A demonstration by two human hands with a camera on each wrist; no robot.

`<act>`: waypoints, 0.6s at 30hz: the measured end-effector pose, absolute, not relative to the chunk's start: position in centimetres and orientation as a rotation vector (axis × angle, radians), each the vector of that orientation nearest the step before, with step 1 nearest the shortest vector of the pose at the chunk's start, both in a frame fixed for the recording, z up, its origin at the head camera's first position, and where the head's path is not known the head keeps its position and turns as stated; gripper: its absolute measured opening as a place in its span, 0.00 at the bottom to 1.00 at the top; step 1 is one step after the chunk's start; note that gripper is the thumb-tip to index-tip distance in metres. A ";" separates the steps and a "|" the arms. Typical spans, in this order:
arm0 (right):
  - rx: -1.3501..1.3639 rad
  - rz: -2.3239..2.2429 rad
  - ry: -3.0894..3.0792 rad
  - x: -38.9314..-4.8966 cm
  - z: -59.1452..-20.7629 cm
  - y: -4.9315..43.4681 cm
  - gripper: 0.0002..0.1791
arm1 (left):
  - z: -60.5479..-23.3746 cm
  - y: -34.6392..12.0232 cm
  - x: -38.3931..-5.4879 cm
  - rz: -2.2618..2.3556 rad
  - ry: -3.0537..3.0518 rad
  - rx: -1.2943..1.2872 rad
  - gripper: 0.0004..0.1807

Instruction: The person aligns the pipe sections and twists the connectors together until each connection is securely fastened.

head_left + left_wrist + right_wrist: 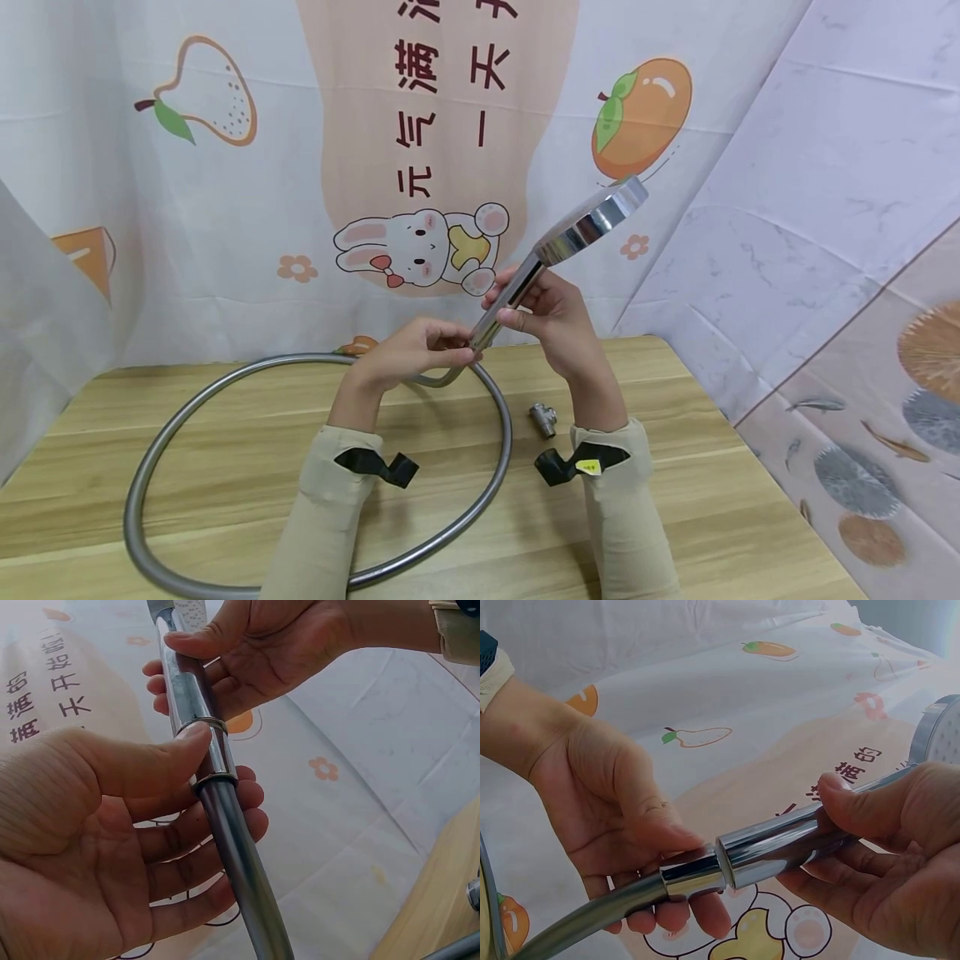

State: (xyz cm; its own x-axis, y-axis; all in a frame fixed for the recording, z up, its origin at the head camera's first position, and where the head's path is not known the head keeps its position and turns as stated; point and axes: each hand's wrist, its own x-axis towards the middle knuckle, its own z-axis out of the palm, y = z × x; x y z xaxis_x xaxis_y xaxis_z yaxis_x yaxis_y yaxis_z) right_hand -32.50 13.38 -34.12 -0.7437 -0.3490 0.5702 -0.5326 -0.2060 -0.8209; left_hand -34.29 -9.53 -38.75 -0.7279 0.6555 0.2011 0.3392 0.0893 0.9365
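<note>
Shower head (577, 235), chrome, is held aslant above the surface (720, 483), just right of the middle of the head view, its round disc toward the upper right and its handle (517, 287) running down to the left. The right hand (555, 321) has its grip closed around the handle, thumb on the near side and fingers curled behind. The left hand (408, 354) pinches a metal collar (694, 876) at the handle's lower end, its thumb laid along the collar and its fingertips behind; this grip is narrowed to the collar's thickness. In the right wrist view a thin seam shows where collar and handle meet, though from these angles I cannot tell how tightly they are joined.

A grey hose (507, 433) leads down from the collar and lies in a large loop on the surface, filling the left and centre of the head view and passing under the left forearm. A small metal fitting (543, 419) lies on the surface just right of the loop, near the right wrist. Behind hangs a white cloth (262, 208) printed with fruit, dark red characters and, near the middle, a rabbit (420, 250) lying sideways.
</note>
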 end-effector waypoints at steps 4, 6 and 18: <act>1.067 2.089 -1.886 -32.5 -34.2 13.5 0.19 | -38.7 -9.6 -34.3 1.670 2.088 1.017 0.16; 1.070 2.089 -1.885 -32.6 -34.2 13.6 0.20 | -38.7 -9.5 -34.3 1.663 2.103 1.007 0.15; 1.041 2.089 -1.892 -32.6 -34.1 13.7 0.19 | -38.8 -8.8 -34.3 1.708 2.185 0.836 0.13</act>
State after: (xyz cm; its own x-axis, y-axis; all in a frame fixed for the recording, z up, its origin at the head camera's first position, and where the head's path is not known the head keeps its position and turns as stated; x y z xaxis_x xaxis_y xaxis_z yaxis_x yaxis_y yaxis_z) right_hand -32.62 13.68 -34.09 -0.7515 -0.3394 0.5657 -0.5295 -0.2013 -0.8241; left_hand -34.31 -8.82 -38.79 -0.8059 0.5721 0.1522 0.2860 0.1511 0.9463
